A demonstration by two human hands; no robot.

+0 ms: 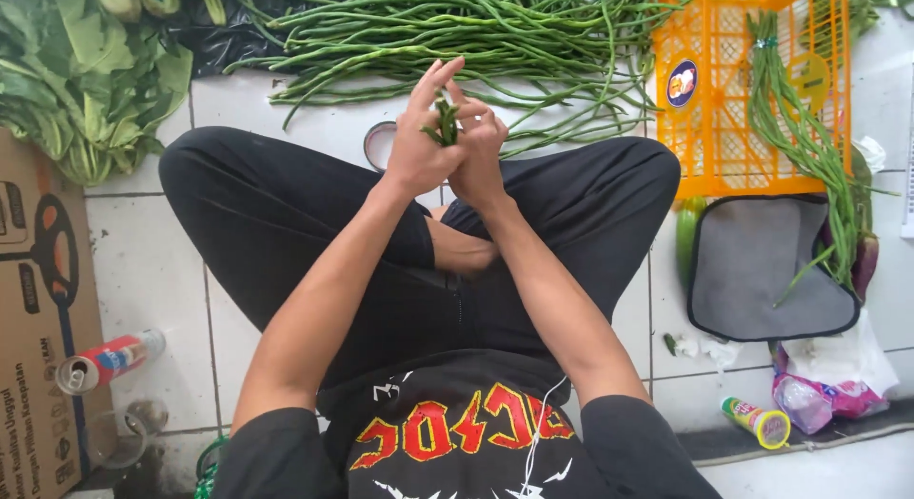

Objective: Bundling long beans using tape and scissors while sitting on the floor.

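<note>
I sit cross-legged on a white tiled floor. Both hands are raised in front of me over my knees. My left hand (419, 142) and my right hand (479, 151) press together around a small bunch of green long beans (445, 123), whose ends stick up between the fingers. The left hand's fingers are stretched upward; the right hand's fingers curl around the bunch. A large loose pile of long beans (457, 32) lies on the floor just beyond my hands.
An orange plastic crate (724, 99) lies tipped at the right with a bean bundle (800, 137) draped over it. Below it is a grey mat (762, 270). Leafy greens (86, 80) lie top left, a cardboard box (38, 299) and a can (109, 359) at left, a tape roll (378, 142) behind my hands.
</note>
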